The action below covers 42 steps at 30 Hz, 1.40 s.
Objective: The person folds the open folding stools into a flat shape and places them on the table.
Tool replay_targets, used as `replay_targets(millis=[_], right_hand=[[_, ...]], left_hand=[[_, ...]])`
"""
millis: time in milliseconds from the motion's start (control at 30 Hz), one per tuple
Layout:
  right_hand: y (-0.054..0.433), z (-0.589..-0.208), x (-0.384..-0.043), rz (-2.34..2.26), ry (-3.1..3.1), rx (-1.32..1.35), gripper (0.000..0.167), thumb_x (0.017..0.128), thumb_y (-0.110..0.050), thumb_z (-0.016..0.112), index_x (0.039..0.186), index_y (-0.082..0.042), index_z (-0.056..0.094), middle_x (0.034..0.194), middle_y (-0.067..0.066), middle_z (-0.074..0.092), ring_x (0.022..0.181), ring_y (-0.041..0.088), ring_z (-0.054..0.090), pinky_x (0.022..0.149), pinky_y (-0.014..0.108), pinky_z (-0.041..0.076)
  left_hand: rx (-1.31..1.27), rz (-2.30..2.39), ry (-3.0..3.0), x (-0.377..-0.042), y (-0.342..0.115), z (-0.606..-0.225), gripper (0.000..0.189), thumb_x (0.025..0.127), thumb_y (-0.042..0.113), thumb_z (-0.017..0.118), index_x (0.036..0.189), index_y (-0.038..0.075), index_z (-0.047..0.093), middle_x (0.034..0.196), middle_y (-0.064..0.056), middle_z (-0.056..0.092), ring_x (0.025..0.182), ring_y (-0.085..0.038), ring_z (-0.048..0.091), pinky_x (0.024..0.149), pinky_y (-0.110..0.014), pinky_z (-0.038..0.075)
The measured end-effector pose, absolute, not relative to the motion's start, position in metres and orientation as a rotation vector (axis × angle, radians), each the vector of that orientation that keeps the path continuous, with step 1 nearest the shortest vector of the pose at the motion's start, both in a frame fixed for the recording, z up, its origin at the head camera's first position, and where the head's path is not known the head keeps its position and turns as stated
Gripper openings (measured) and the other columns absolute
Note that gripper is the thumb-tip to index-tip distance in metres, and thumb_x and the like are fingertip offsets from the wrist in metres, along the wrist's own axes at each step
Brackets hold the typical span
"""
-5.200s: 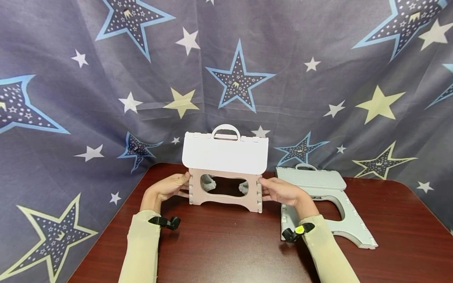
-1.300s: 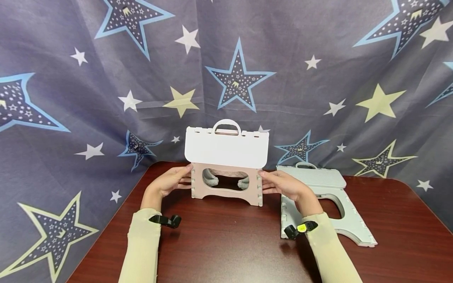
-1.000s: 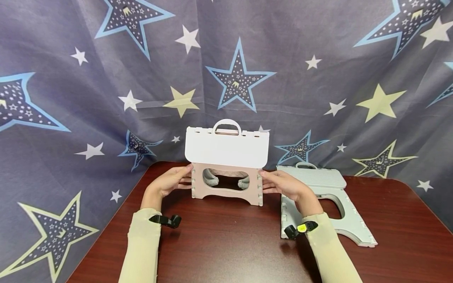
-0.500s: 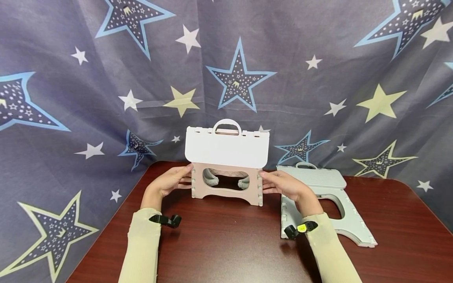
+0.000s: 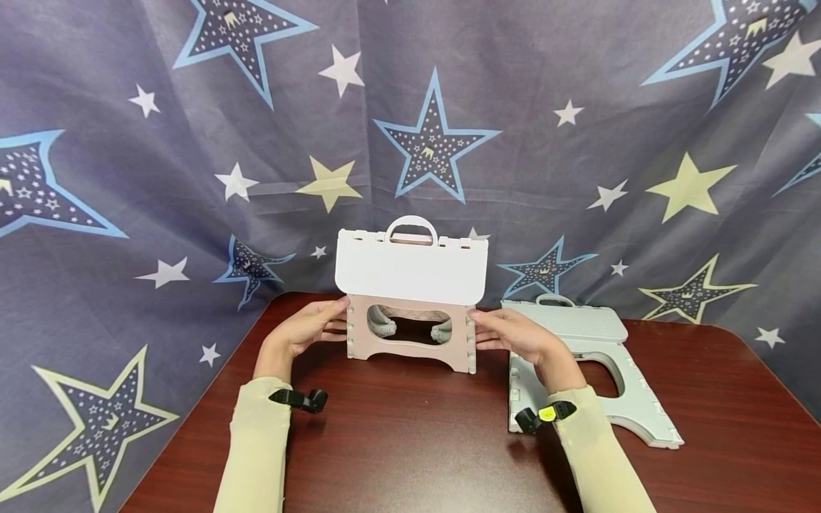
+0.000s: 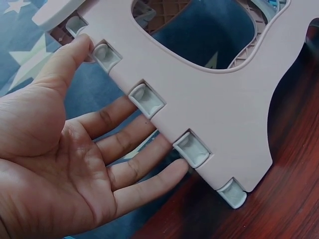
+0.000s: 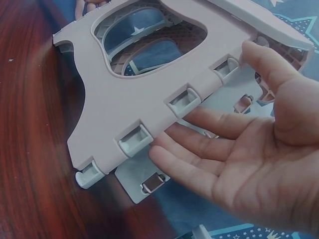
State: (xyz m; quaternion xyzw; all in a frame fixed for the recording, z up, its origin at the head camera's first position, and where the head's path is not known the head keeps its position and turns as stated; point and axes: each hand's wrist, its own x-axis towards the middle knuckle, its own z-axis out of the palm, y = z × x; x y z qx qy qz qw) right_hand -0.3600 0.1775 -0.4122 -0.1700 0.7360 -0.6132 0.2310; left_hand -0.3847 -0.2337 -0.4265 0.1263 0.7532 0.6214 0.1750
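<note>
A pink and white folding stool [image 5: 410, 267] with a carry handle stands upright, partly unfolded, at the middle of the table. My left hand [image 5: 306, 333] holds its left edge, thumb at the front near the seat and fingertips reaching behind the side panel. On the opposite edge, my right hand [image 5: 513, 336] holds it the same way. The wrist views show pale hinge knuckles [image 6: 147, 99] along the panel's edge, and the fingertips partly hidden behind it. Through the oval opening, inner leg parts show.
A pale green folding stool [image 5: 593, 356] lies folded flat on the table to the right, partly behind my right forearm. The reddish-brown wooden table [image 5: 398, 442] reaches a star-patterned cloth [image 5: 288, 235] at the back and left.
Compared with about five seconds ago, the stool and both hands sit slightly farther back, and more of its inner legs shows. Over the last second nothing has visibly moved.
</note>
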Motion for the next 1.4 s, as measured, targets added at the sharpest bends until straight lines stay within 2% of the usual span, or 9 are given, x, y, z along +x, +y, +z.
replay_targets(millis=[200, 367, 467, 567, 733, 867, 1000, 1200, 1400], right_hand=[[0.177, -0.409, -0.36, -1.711, 2.077, -0.396, 0.06, 0.106, -0.029, 0.052, 0.146, 0.015, 0.04, 0.137, 0.027, 0.058, 0.113, 0.022, 0.066, 0.107, 0.043, 0.051], [0.178, -0.405, -0.358, -1.714, 2.13, -0.343, 0.06, 0.105, -0.027, 0.054, 0.147, 0.013, 0.039, 0.14, 0.024, 0.055, 0.111, 0.02, 0.065, 0.101, 0.034, 0.054], [0.178, -0.402, -0.357, -1.734, 2.142, -0.311, 0.061, 0.104, -0.027, 0.055, 0.148, 0.011, 0.037, 0.137, 0.02, 0.057, 0.114, 0.022, 0.063, 0.102, 0.034, 0.054], [0.178, -0.4, -0.357, -1.749, 2.147, -0.285, 0.064, 0.103, -0.027, 0.056, 0.151, 0.009, 0.034, 0.14, 0.02, 0.055, 0.122, 0.029, 0.058, 0.104, 0.035, 0.052], [0.177, -0.402, -0.357, -1.751, 2.141, -0.264, 0.069, 0.103, -0.029, 0.057, 0.155, 0.005, 0.029, 0.152, 0.025, 0.045, 0.141, 0.041, 0.043, 0.114, 0.045, 0.043], [0.177, -0.403, -0.357, -1.784, 2.105, -0.273, 0.071, 0.103, -0.026, 0.056, 0.158, 0.004, 0.023, 0.158, 0.027, 0.039, 0.149, 0.041, 0.032, 0.121, 0.055, 0.032], [0.177, -0.404, -0.358, -1.819, 2.065, -0.291, 0.073, 0.104, -0.023, 0.054, 0.159, 0.005, 0.016, 0.16, 0.029, 0.034, 0.152, 0.039, 0.028, 0.123, 0.057, 0.026], [0.176, -0.407, -0.36, -1.852, 2.032, -0.301, 0.075, 0.105, -0.024, 0.055, 0.16, 0.005, 0.012, 0.162, 0.029, 0.03, 0.153, 0.038, 0.026, 0.123, 0.056, 0.026], [0.175, -0.409, -0.36, -1.859, 2.033, -0.299, 0.073, 0.105, -0.025, 0.055, 0.159, 0.004, 0.016, 0.162, 0.028, 0.03, 0.152, 0.038, 0.028, 0.123, 0.056, 0.026]], left_hand=[[0.336, 1.754, 2.191, -0.385, -0.235, -0.423, 0.052, 0.108, 0.037, 0.048, 0.137, -0.006, 0.052, 0.117, -0.004, 0.069, 0.113, -0.022, 0.065, 0.111, -0.054, 0.045], [0.307, 1.713, 2.245, -0.383, -0.236, -0.418, 0.057, 0.107, 0.038, 0.05, 0.143, -0.005, 0.047, 0.133, -0.018, 0.063, 0.13, -0.034, 0.058, 0.116, -0.059, 0.037], [0.267, 1.693, 2.258, -0.38, -0.235, -0.414, 0.062, 0.106, 0.04, 0.052, 0.148, -0.004, 0.041, 0.143, -0.026, 0.055, 0.138, -0.04, 0.05, 0.117, -0.06, 0.035], [0.234, 1.699, 2.248, -0.378, -0.234, -0.411, 0.067, 0.105, 0.041, 0.053, 0.152, -0.003, 0.034, 0.151, -0.029, 0.045, 0.144, -0.044, 0.041, 0.118, -0.062, 0.033], [0.21, 1.743, 2.206, -0.379, -0.234, -0.414, 0.072, 0.105, 0.039, 0.054, 0.158, 0.002, 0.022, 0.16, -0.024, 0.031, 0.15, -0.044, 0.029, 0.119, -0.063, 0.029], [0.263, 1.761, 2.166, -0.383, -0.236, -0.419, 0.071, 0.107, 0.034, 0.051, 0.161, 0.005, 0.015, 0.165, -0.022, 0.024, 0.152, -0.044, 0.024, 0.12, -0.064, 0.027], [0.325, 1.792, 2.119, -0.386, -0.236, -0.424, 0.073, 0.108, 0.03, 0.048, 0.162, 0.004, 0.008, 0.167, -0.023, 0.017, 0.154, -0.044, 0.021, 0.12, -0.066, 0.024], [0.366, 1.864, 2.021, -0.388, -0.233, -0.43, 0.072, 0.108, 0.027, 0.045, 0.162, 0.001, 0.004, 0.164, -0.026, 0.022, 0.151, -0.044, 0.024, 0.12, -0.066, 0.024], [0.356, 1.897, 1.978, -0.389, -0.232, -0.432, 0.064, 0.11, 0.026, 0.041, 0.161, 0.001, 0.012, 0.15, -0.014, 0.044, 0.137, -0.031, 0.046, 0.116, -0.059, 0.034]])
